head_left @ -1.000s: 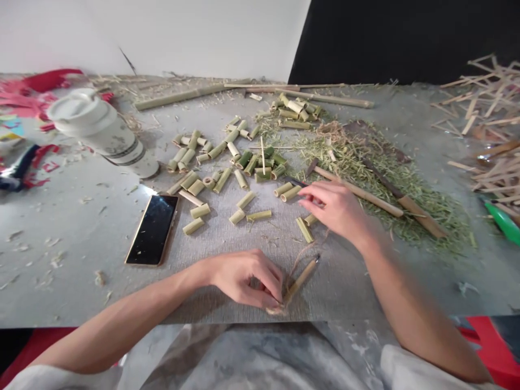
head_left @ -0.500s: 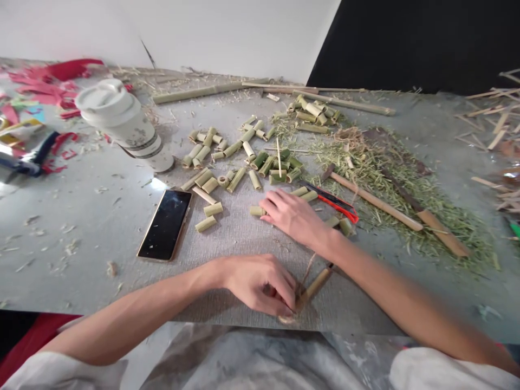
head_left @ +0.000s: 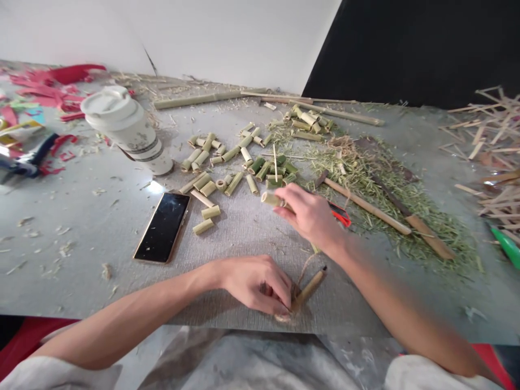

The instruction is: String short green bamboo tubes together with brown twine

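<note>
Near the table's front edge, my left hand [head_left: 260, 284] is closed, its fingertips pinching twine [head_left: 283, 318] beside a thin bamboo stick [head_left: 311, 287] with a dark tip. My right hand [head_left: 311, 214] grips a short bamboo piece [head_left: 268, 199] between thumb and fingers, its open end facing left. Behind the right hand lie green bamboo pieces [head_left: 264, 169] and paler cut pieces [head_left: 233, 184]. A red cutter [head_left: 340, 214] is partly hidden by the right hand. Two loose pieces [head_left: 203, 226] lie left of it.
A phone [head_left: 162, 227] lies left of centre, with a white lidded cup [head_left: 130, 130] behind. On the right are a hammer [head_left: 368, 206], a wooden-handled blade [head_left: 430, 236], green shavings [head_left: 439, 216] and thin sticks [head_left: 501, 127]. Red scraps [head_left: 52, 89] lie back left.
My right hand has closed around a bamboo piece and shifted slightly right, lifting it. My left hand stays nearly in place on the twine. The view has turned slightly.
</note>
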Available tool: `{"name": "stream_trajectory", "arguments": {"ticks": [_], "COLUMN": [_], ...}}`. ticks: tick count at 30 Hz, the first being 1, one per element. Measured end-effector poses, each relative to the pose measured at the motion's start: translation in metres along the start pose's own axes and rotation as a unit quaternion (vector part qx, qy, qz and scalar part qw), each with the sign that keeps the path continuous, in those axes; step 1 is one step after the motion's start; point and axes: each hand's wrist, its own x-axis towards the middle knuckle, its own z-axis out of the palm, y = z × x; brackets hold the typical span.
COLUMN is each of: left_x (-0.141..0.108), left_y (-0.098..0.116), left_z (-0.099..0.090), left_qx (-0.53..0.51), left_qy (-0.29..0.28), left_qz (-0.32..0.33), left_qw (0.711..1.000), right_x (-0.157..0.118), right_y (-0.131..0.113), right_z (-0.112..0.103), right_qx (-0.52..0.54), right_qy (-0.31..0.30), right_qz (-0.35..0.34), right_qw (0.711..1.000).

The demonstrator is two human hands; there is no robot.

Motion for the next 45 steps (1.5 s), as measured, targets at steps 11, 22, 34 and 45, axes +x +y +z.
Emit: {"name": "stream_trajectory", "arguments": {"ticks": [11,22,34,45], "left_x": [-0.001,-0.003,-0.004,-0.006], "left_y": [-0.003,-0.01,0.007,0.011], "left_z": [0.0,-0.002,-0.004,-0.003], "left_qx": [-0.003,-0.025,-0.018,-0.009], "left_qy": [0.011,0.011,0.017,0.011], "left_qz": [0.011,0.009,-0.026,-0.039], "left_qw": [1.0,1.0,0.999,0.999], "right_x": [-0.005,-0.019,-0.045,-0.054], "right_y": [-0.012,0.03,0.077,0.08], "right_z": [0.03,-0.023,-0.016,-0.05], "right_qx": [-0.058,-0.062,-0.043,0.017], "right_qy": [-0.043,0.054,-0.082,0.054], "right_qz": [-0.055,-0.027,0.014,0.134], "right_qw": [0.996,0.996,0.996,0.989]}}
